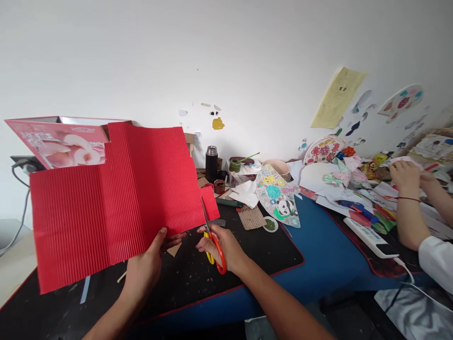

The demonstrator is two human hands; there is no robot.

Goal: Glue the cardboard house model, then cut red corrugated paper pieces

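Observation:
A large sheet of red corrugated paper [155, 184] is held up above the black mat, its ridges running upright. My left hand [148, 255] grips its lower edge, thumb in front and fingers behind. In my right hand [226, 245] are scissors [220, 257] with red and yellow handles. Their blades point up at the sheet's right side, where a small flap [210, 208] juts out beside them. Whether the blades are closed on the paper, I cannot tell.
On the black mat [269, 255] lie a corrugated cardboard piece [252, 218] and a small dish of green paint [271, 224]. A black thermos [211, 165] and a panda drawing [283, 203] stand behind. A pink box [74, 146] rises at left; a co-worker's hands [406, 174] work at right.

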